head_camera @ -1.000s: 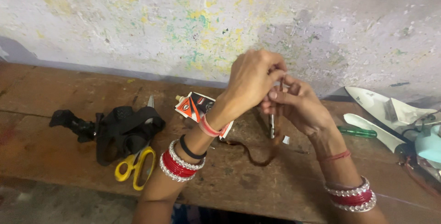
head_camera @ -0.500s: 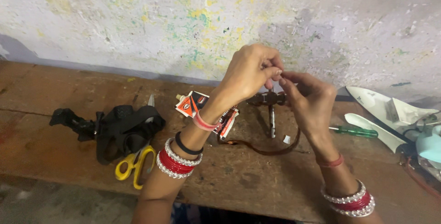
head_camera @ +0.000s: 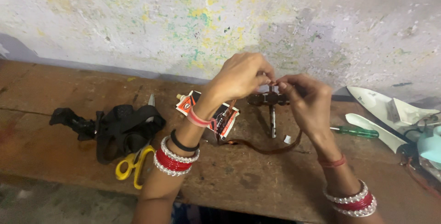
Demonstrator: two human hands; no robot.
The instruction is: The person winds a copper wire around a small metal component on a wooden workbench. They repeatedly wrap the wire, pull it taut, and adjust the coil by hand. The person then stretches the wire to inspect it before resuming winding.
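- The left hand (head_camera: 241,74) was raised above the desk (head_camera: 55,90), its fingers pinched together on the upper end of a small dark metal piece (head_camera: 268,99) with a thin rod hanging down from it.
- The right hand (head_camera: 308,100) met it from the other side, fingertips pinching the same piece at its right end, so both hands were closed on it and touching each other at the fingertips.
- The metal piece hung in the air between the two hands, above the middle of the desk, in front of the paint-flecked wall (head_camera: 138,22).
- A thin brown strap (head_camera: 264,149) curved below the hands in a loop; whether it lay on the desk or hung from the piece could not be told.
- A flattened glue tube (head_camera: 190,102) with a red and white label lay on the desk just behind the left wrist, partly hidden by it.
- A bundle of black straps (head_camera: 124,125) lay well to the left, with yellow-handled scissors (head_camera: 131,169) tucked against its near edge.
- A green-handled screwdriver (head_camera: 356,132) lay to the right of the right hand, near pale plastic casing parts (head_camera: 376,102) at the desk's right end.
- Both wrists wore red and white bangles.
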